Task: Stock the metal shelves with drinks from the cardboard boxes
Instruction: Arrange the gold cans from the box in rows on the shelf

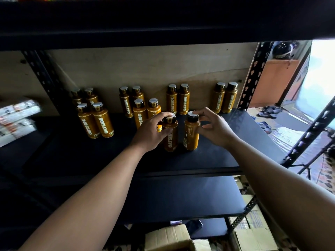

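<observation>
Several amber Oatside bottles (pixel 103 122) with dark caps stand in pairs on the black metal shelf (pixel 208 156), most toward the plywood back. Two more bottles stand upright side by side nearer the front. My left hand (pixel 152 131) grips the left one (pixel 170 136) around its neck and cap. My right hand (pixel 213 127) touches the right one (pixel 191 134) at its cap and shoulder with spread fingertips. The right bottle's label faces away, showing small print.
A lower black shelf (pixel 181 196) lies below. Cardboard boxes (pixel 168 236) sit on the floor underneath and at the right (pixel 253 230). White packaged goods (pixel 16 118) fill the left bay. Slotted black uprights (pixel 253 77) frame the shelf; an upper shelf (pixel 163 24) hangs overhead.
</observation>
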